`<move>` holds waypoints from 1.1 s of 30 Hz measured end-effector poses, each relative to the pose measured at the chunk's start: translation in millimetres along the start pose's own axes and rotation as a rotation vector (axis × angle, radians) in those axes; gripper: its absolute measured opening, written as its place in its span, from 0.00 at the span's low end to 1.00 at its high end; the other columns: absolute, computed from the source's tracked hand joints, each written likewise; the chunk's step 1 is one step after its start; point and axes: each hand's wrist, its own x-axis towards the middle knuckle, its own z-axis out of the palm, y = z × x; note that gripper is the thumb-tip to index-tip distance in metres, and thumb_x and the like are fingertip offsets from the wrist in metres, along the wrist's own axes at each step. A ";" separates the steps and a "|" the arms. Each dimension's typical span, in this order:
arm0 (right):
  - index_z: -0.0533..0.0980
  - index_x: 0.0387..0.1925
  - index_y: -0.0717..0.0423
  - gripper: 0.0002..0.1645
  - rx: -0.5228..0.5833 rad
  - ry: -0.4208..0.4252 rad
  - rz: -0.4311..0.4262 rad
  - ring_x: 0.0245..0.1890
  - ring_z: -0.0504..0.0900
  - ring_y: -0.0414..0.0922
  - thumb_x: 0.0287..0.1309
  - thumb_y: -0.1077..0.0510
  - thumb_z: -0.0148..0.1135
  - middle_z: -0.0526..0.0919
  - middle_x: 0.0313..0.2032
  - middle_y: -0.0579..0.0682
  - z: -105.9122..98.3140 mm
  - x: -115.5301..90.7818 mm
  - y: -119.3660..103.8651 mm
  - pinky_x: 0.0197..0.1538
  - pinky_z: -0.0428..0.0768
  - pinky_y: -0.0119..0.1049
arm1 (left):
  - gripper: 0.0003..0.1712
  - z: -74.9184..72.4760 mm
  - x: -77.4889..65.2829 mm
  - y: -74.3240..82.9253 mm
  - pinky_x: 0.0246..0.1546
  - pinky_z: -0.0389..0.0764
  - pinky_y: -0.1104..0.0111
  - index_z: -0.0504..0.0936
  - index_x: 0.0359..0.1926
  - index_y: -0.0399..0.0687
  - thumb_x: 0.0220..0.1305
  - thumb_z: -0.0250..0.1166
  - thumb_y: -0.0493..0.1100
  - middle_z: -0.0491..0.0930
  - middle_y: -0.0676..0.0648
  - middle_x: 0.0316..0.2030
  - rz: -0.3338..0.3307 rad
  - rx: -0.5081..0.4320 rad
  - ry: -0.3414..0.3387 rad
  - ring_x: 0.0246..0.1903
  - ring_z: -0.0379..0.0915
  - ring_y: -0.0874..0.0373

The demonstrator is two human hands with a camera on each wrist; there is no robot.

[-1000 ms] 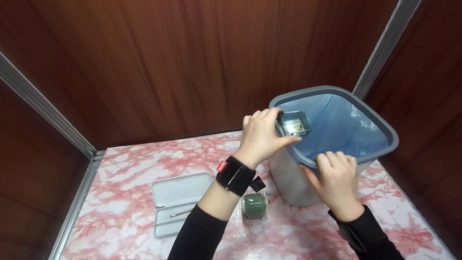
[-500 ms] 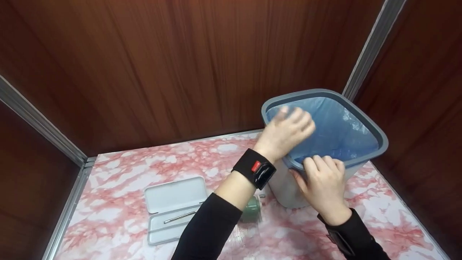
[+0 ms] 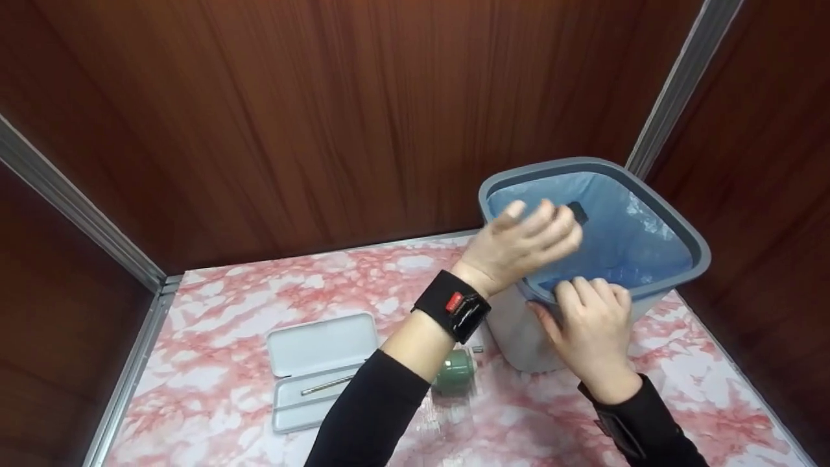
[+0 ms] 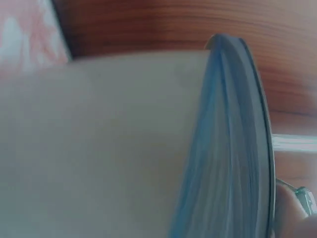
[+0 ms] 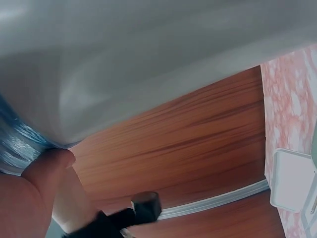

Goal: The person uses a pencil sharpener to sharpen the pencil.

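Note:
My left hand [image 3: 522, 243] is turned over above the mouth of the trash bin [image 3: 703, 250], which has a grey rim and a blue liner. It holds a small clear shavings box; a dark end of the box [image 3: 576, 213] shows past the fingers, and a greenish clear edge of the box [image 4: 307, 199] shows in the left wrist view. The hand hides most of it, so its contents cannot be seen. My right hand [image 3: 593, 331] grips the bin's near rim, fingers over the liner and thumb outside. The bin leans toward me.
A green cylindrical object [image 3: 455, 371], perhaps a sharpener body, lies partly behind the left forearm. Beside it is a small metal piece [image 3: 478, 349]. An open grey pencil case [image 3: 322, 344] holds a pencil [image 3: 327, 386]. Wood-grain walls [image 3: 324, 130] enclose the marbled table [image 3: 214, 350].
My left hand has turned over with the shavings box, from upright at the bin's left rim to tipped above its mouth. The right hand stays on the rim.

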 end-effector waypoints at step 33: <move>0.68 0.57 0.59 0.46 0.450 -0.734 0.120 0.52 0.73 0.54 0.33 0.50 0.75 0.75 0.51 0.57 105.0 -112.7 -60.0 0.55 0.71 0.53 | 0.35 -74.9 -255.0 80.5 0.40 0.79 0.59 0.74 0.46 0.39 0.29 0.75 0.34 0.80 0.41 0.36 -1.132 -0.674 -0.955 0.36 0.77 0.47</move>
